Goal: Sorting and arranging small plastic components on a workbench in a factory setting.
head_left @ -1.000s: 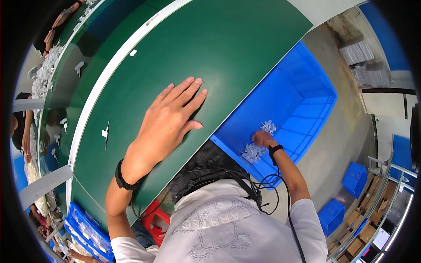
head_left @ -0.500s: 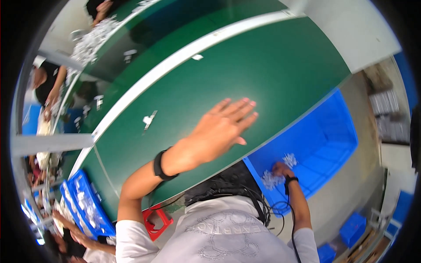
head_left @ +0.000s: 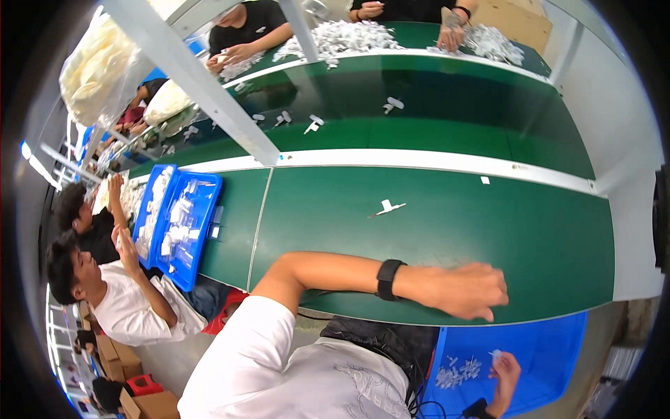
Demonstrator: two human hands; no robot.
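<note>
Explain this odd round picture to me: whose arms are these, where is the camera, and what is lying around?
There is no machine here. A person wears a wide fisheye camera on the head, looking down, so edges bend. The left hand, with a black wristband, stretches over a green conveyor table and looks empty, though blurred. The right hand is down in a blue bin, pinching a small clear piece beside a pile of small clear parts. One white part lies alone on the belt. Other people sit nearby with blue trays of parts.

Green belt (head_left: 433, 237) mostly open (one white part (head_left: 388, 207) mid-belt); blue bin (head_left: 551, 349) below edge.
</note>
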